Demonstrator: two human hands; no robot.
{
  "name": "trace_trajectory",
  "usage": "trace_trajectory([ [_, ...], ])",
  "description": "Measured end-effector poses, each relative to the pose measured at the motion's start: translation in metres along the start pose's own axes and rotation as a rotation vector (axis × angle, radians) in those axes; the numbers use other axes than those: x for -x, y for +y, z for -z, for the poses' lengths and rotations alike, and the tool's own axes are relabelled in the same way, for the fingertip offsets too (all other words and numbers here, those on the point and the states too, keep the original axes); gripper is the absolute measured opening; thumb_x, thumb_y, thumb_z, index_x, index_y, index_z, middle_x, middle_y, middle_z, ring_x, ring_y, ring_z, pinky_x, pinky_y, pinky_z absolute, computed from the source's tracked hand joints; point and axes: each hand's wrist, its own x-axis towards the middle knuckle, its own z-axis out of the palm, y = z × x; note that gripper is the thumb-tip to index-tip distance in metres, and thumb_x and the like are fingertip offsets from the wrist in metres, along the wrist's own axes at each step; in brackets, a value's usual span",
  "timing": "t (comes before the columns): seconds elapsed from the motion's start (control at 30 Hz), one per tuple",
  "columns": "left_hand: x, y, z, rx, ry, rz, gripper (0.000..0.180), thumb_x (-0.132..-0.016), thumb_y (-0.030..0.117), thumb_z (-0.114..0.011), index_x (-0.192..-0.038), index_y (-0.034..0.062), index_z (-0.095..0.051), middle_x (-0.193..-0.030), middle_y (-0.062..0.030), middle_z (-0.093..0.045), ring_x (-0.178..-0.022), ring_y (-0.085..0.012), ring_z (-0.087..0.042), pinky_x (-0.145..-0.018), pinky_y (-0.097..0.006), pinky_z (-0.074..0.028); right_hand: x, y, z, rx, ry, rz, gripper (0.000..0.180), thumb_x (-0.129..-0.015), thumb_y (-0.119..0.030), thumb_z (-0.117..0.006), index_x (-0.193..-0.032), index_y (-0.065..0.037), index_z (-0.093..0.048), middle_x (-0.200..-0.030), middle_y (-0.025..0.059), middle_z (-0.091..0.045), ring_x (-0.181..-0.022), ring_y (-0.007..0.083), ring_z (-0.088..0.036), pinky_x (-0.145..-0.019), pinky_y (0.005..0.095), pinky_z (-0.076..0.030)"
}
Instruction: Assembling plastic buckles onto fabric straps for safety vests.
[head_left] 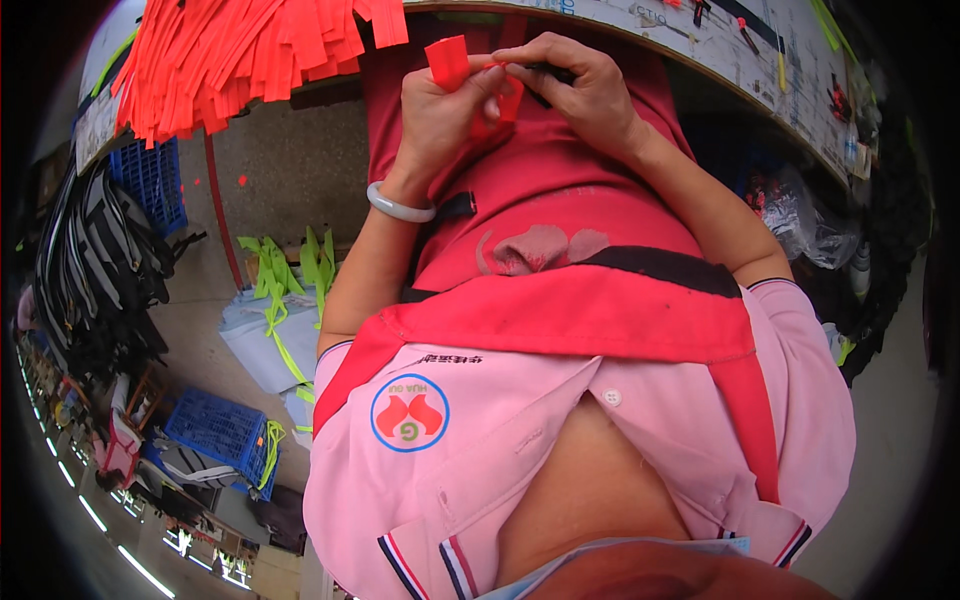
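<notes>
A heap of orange-red strips (250, 55) is spilling over the edge of the worktable (700, 50) at upper left. Two blue plastic crates (150, 180) (215, 428) are sitting on the floor, one near dark bundled straps (95, 270) that are hanging at the left. Neon green straps (285, 275) are lying across a stack of pale grey fabric (260, 335). Crumpled clear plastic (800, 215) is lying at the right, below the table.
</notes>
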Motion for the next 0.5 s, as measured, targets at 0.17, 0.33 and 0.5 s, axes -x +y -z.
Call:
trace_trajectory([
  [0.17,-0.003,0.003,0.001,-0.008,-0.030,-0.004,0.018,-0.090,0.007,-0.060,-0.103,-0.0040,-0.065,-0.076,-0.0048,-0.066,-0.059,-0.0064,-0.055,-0.054,-0.020,-0.046,0.006,-0.006,-0.003,0.126,0.052,0.070,0.017,-0.083,-0.006,-0.067,-0.100,-0.006,-0.068,-0.079,0.0069,-0.061,-0.065,0.0155,-0.060,-0.058,0.0247,-0.048],
  [0.33,-0.003,0.012,0.011,0.014,0.030,0.018,0.021,-0.091,0.011,-0.061,-0.105,-0.0040,-0.065,-0.072,-0.0041,-0.063,-0.059,-0.0086,-0.055,-0.055,-0.022,-0.045,0.006,-0.032,-0.001,0.040,0.112,0.227,0.016,-0.078,-0.008,-0.074,-0.093,-0.006,-0.068,-0.078,0.0050,-0.065,-0.065,0.0127,-0.061,-0.054,0.0214,-0.048],
  [0.5,-0.002,0.019,0.011,0.035,-0.002,0.059,0.022,-0.091,0.013,-0.061,-0.105,-0.0036,-0.065,-0.071,-0.0041,-0.062,-0.059,-0.0097,-0.054,-0.054,-0.022,-0.043,-0.018,-0.030,0.017,-0.272,-0.044,-0.624,0.027,-0.085,-0.025,-0.070,-0.101,-0.004,-0.069,-0.085,0.0021,-0.067,-0.078,0.0060,-0.060,-0.073,0.0215,-0.048],
])
